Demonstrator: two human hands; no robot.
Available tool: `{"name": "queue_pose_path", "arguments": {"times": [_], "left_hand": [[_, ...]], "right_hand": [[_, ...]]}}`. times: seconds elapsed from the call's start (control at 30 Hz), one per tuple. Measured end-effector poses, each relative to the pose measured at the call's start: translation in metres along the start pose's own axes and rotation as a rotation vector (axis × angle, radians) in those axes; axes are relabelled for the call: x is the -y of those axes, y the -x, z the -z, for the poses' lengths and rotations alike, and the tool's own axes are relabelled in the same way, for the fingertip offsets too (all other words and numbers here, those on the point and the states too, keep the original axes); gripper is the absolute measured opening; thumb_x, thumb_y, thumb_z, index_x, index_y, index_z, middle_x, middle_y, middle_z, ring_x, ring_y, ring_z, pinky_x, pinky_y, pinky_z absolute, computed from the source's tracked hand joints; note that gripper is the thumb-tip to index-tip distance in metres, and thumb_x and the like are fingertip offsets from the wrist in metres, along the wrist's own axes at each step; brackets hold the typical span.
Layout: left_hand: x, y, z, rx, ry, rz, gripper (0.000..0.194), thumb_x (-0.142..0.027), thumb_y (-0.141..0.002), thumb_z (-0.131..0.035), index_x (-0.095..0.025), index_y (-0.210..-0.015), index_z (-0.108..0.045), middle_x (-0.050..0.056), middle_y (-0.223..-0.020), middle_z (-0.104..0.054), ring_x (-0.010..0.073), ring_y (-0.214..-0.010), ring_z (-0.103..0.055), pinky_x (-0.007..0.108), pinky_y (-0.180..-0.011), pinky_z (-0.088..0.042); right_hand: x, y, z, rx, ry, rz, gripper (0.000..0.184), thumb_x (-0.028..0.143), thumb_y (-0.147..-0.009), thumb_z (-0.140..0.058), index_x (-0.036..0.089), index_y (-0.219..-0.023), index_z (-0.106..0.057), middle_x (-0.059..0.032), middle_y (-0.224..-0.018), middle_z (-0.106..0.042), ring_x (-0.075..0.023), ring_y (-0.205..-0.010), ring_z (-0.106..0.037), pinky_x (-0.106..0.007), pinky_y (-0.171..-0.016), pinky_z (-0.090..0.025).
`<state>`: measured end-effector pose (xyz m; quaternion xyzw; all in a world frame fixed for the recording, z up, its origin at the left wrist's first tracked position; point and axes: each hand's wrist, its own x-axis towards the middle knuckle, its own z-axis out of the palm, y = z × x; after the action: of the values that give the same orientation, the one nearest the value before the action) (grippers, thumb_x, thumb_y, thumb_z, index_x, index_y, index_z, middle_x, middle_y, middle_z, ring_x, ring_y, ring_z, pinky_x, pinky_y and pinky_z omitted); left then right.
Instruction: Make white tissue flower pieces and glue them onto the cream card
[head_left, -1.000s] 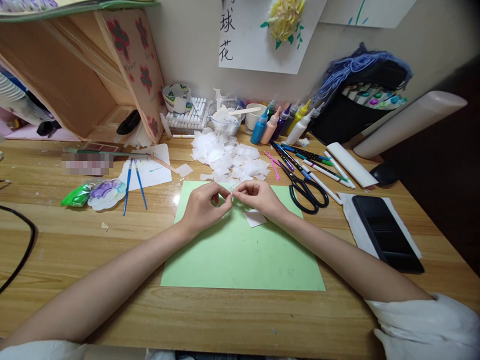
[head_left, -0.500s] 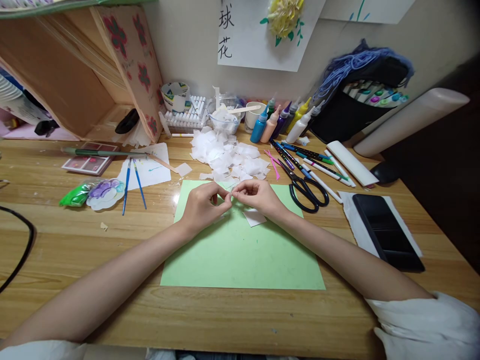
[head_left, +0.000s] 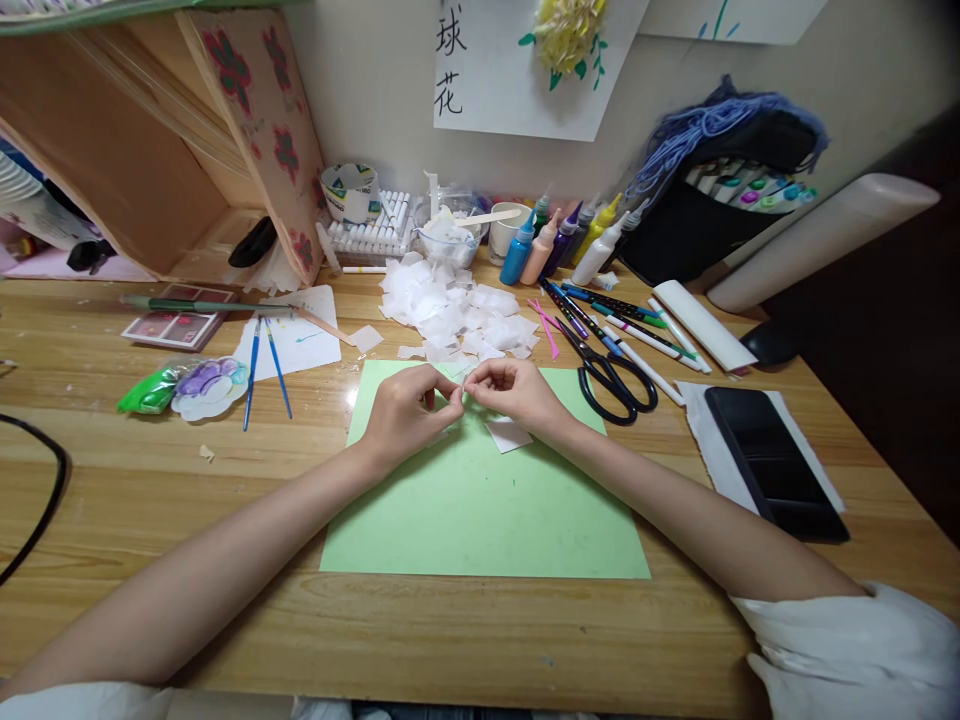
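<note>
Above a light green sheet of paper (head_left: pixel 480 520), my left hand (head_left: pixel 412 408) and my right hand (head_left: pixel 517 395) meet fingertip to fingertip. Both are closed in a pinch on a tiny white piece of paper (head_left: pixel 463 388), mostly covered by the fingers. Under my right hand a small white paper square (head_left: pixel 508 434) lies on the green sheet. Just beyond my fingers is a loose heap of white paper pieces (head_left: pixel 442 305). Black-handled scissors (head_left: pixel 611 380) rest by the sheet's right edge, close to my right wrist.
Paint bottles (head_left: pixel 517 255), a bowl of white scraps (head_left: pixel 450 240) and markers (head_left: pixel 371 232) line the wall. Two blue brushes (head_left: pixel 253 375) and a flower-shaped palette (head_left: pixel 211 388) lie left. Several pens (head_left: pixel 645 350) and a black phone (head_left: pixel 772 460) are on the right.
My hands stay in nearly the same place, still pinched together. The view has shifted very slightly; nothing on the table has visibly moved.
</note>
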<state>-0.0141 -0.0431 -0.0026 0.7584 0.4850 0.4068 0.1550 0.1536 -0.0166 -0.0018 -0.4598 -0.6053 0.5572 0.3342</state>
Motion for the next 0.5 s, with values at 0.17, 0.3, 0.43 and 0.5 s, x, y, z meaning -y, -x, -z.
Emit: {"name": "queue_pose_path", "arguments": {"times": [0.17, 0.3, 0.43, 0.5], "left_hand": [[0.0000, 0.0002, -0.0002, -0.007, -0.003, -0.005, 0.012, -0.019, -0.073, -0.061, -0.017, -0.062, -0.058, -0.004, -0.052, -0.051, 0.0079, -0.049, -0.043, 0.021, -0.048, -0.033], [0.0006, 0.0006, -0.0006, -0.009, -0.005, -0.016, 0.011, -0.018, -0.072, -0.062, -0.016, -0.062, -0.059, -0.004, -0.052, -0.050, 0.0078, -0.048, -0.042, 0.021, -0.048, -0.033], [0.0008, 0.0007, -0.0006, 0.005, -0.008, -0.009, 0.012, -0.019, -0.073, -0.061, -0.017, -0.062, -0.058, -0.004, -0.052, -0.051, 0.0079, -0.048, -0.042, 0.021, -0.048, -0.033], [0.0002, 0.0003, -0.0001, 0.009, 0.002, -0.002, 0.011, -0.019, -0.073, -0.061, -0.017, -0.062, -0.058, -0.004, -0.052, -0.051, 0.0081, -0.049, -0.042, 0.022, -0.048, -0.033]], "right_hand": [[-0.0001, -0.0005, 0.0005, 0.031, -0.017, -0.006, 0.022, 0.033, -0.066, -0.067, 0.012, -0.071, -0.063, -0.0006, -0.062, -0.056, -0.0091, -0.055, -0.046, -0.023, -0.051, -0.034], [0.0002, -0.0003, 0.0003, 0.020, -0.006, -0.005, 0.020, 0.032, -0.065, -0.067, 0.012, -0.070, -0.063, -0.0005, -0.062, -0.056, -0.0091, -0.055, -0.047, -0.023, -0.051, -0.034], [0.0000, -0.0003, 0.0003, 0.012, 0.002, 0.005, 0.019, 0.031, -0.064, -0.067, 0.013, -0.069, -0.062, 0.0003, -0.061, -0.055, -0.0088, -0.054, -0.046, -0.022, -0.051, -0.034], [-0.0008, -0.0007, 0.0006, 0.013, -0.002, 0.010, 0.018, 0.030, -0.064, -0.067, 0.013, -0.069, -0.062, 0.0006, -0.061, -0.055, -0.0087, -0.054, -0.045, -0.022, -0.051, -0.034]]}}
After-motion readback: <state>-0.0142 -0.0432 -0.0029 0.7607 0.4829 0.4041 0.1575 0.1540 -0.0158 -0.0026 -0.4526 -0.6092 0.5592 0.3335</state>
